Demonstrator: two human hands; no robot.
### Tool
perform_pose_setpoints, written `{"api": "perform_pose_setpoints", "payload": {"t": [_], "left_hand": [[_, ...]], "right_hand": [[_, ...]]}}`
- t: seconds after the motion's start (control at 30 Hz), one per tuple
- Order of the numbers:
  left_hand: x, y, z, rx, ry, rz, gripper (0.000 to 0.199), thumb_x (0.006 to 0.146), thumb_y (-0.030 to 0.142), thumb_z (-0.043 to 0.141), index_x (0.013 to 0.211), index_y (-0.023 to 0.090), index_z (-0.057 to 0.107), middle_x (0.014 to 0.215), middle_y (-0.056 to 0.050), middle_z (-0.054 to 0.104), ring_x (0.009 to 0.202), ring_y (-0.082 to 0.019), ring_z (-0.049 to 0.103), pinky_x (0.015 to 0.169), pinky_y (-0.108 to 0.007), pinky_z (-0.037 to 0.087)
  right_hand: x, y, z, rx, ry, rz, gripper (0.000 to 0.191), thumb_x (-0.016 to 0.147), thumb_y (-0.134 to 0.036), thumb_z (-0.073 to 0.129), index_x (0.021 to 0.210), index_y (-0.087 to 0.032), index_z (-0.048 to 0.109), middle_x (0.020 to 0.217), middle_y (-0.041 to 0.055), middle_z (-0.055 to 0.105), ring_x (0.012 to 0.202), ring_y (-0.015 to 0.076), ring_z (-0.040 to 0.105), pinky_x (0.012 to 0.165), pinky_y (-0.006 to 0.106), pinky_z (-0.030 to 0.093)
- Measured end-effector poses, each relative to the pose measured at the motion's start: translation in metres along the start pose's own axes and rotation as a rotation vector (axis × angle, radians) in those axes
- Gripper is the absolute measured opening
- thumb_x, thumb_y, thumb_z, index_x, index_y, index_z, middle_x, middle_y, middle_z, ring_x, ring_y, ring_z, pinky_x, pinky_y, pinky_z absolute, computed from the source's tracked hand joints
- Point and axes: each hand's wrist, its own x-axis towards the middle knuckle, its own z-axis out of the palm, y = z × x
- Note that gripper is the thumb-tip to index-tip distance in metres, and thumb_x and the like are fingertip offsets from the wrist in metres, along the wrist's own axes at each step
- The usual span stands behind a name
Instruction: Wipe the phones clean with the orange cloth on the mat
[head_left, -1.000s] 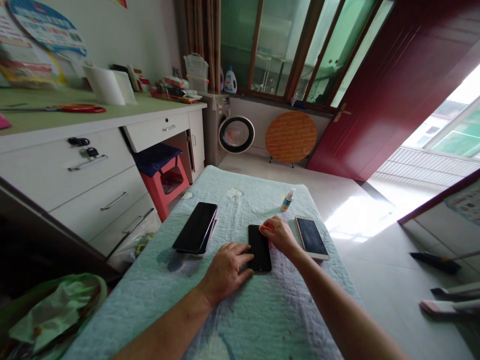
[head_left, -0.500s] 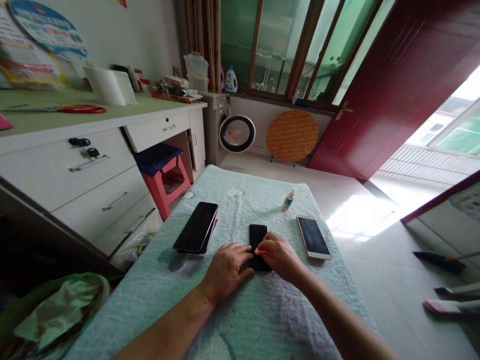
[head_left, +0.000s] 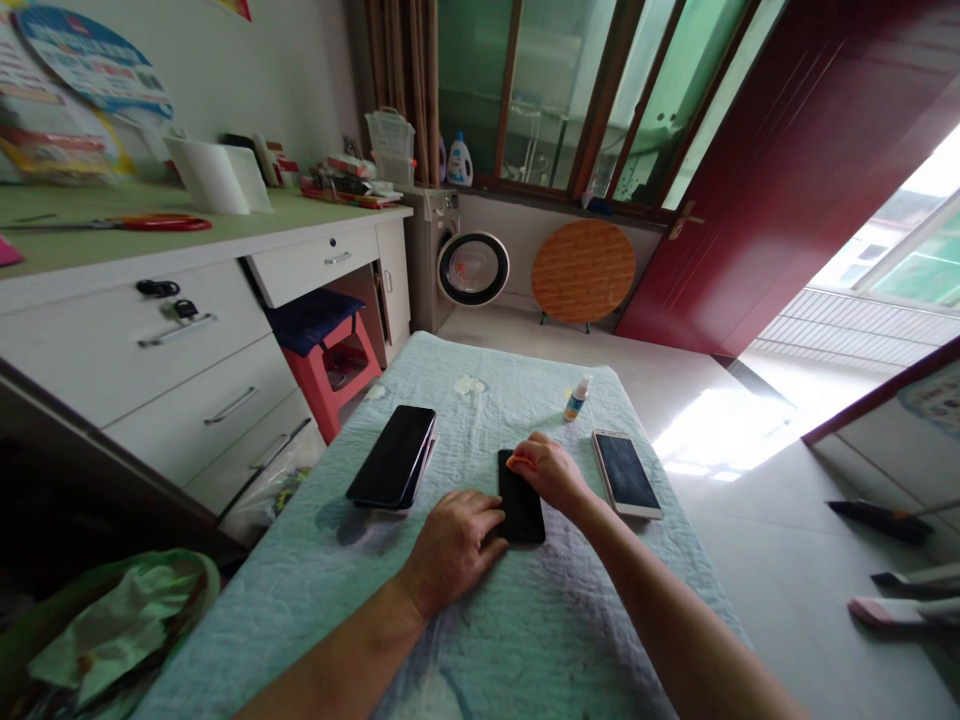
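A black smartphone (head_left: 522, 512) lies face up on the cloth-covered table. My left hand (head_left: 459, 545) holds it at its left edge, with the fingertips and the thumb against the side. My right hand (head_left: 551, 468) is closed on a small orange cloth (head_left: 520, 461), pressed onto the upper end of the screen. To the right is a white-and-gold smartphone (head_left: 627, 474), lying flat. A small stack of dark-screened phones (head_left: 394, 456) rests on the left. Beyond my right hand stands a small spray bottle (head_left: 577, 398) with a white cap.
A pale green quilted cloth (head_left: 480, 640) covers the table. On the left are a drawer desk (head_left: 187, 370), a red stool (head_left: 337, 370) and a bin (head_left: 202, 590). A washing machine (head_left: 427, 240) with its door ajar and a round wooden tabletop (head_left: 583, 272) are farther back.
My right hand has moved up the screen with the orange cloth, from the middle to the far end, uncovering the lower screen. My left hand stays at the phone's edge.
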Motion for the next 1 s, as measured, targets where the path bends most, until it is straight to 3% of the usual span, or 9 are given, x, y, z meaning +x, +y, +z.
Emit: {"api": "perform_pose_setpoints", "payload": {"t": [0.13,0.23,0.47,0.6,0.77,0.93,1.0], "left_hand": [[-0.001,0.001,-0.001,0.023,-0.011,0.015,0.022,0.083,0.027,0.070,0.104,0.021,0.069,0.115,-0.005,0.068,0.104,-0.027,0.061,0.093,-0.042,0.045],[-0.001,0.001,0.000,0.032,-0.006,0.016,0.020,0.084,0.028,0.069,0.103,0.021,0.069,0.112,-0.005,0.069,0.102,-0.026,0.061,0.092,-0.042,0.045],[0.001,0.001,0.001,0.030,-0.001,0.022,0.017,0.086,0.030,0.067,0.099,0.020,0.068,0.101,-0.004,0.068,0.096,-0.025,0.061,0.088,-0.041,0.044],[0.001,0.000,0.002,0.033,-0.005,0.036,0.015,0.088,0.033,0.064,0.095,0.020,0.067,0.096,-0.004,0.068,0.093,-0.025,0.061,0.085,-0.040,0.045],[-0.001,0.000,0.005,0.021,0.037,0.030,0.015,0.084,0.028,0.068,0.096,0.019,0.067,0.101,-0.005,0.069,0.096,-0.025,0.061,0.086,-0.040,0.046],[-0.002,0.000,0.007,0.016,0.071,0.022,0.019,0.080,0.022,0.071,0.098,0.017,0.068,0.107,-0.007,0.069,0.100,-0.026,0.061,0.090,-0.041,0.047],[-0.002,0.000,0.007,0.018,0.072,0.018,0.019,0.080,0.022,0.070,0.098,0.018,0.068,0.108,-0.007,0.069,0.101,-0.026,0.061,0.091,-0.042,0.047]], "right_hand": [[0.023,0.000,0.006,-0.041,0.050,0.075,0.013,0.089,-0.025,0.060,0.086,-0.017,0.070,0.087,0.0024,0.058,0.080,0.0133,0.056,0.072,0.023,0.039],[0.024,-0.006,0.011,-0.044,0.041,0.037,0.013,0.089,-0.022,0.058,0.089,-0.018,0.070,0.090,0.0034,0.059,0.082,0.0137,0.056,0.074,0.023,0.039],[-0.014,-0.016,0.009,0.023,-0.057,-0.047,0.014,0.087,-0.019,0.058,0.088,-0.021,0.072,0.091,0.0019,0.060,0.079,0.0124,0.056,0.071,0.022,0.039],[-0.041,-0.018,-0.007,0.108,-0.134,-0.006,0.013,0.083,-0.017,0.060,0.082,-0.021,0.073,0.087,0.0021,0.061,0.079,0.0128,0.057,0.071,0.022,0.040],[-0.064,-0.018,-0.031,0.115,-0.324,0.049,0.007,0.077,-0.019,0.063,0.077,-0.019,0.071,0.081,0.0019,0.063,0.073,0.0133,0.057,0.067,0.023,0.038],[-0.071,-0.008,-0.024,0.121,-0.063,0.202,0.014,0.079,-0.025,0.056,0.071,-0.018,0.065,0.076,0.0027,0.062,0.073,0.0147,0.056,0.065,0.025,0.037],[-0.071,-0.005,-0.017,0.178,-0.039,0.242,0.015,0.079,-0.026,0.055,0.069,-0.018,0.063,0.070,0.0020,0.062,0.067,0.0140,0.055,0.061,0.025,0.036]]}}
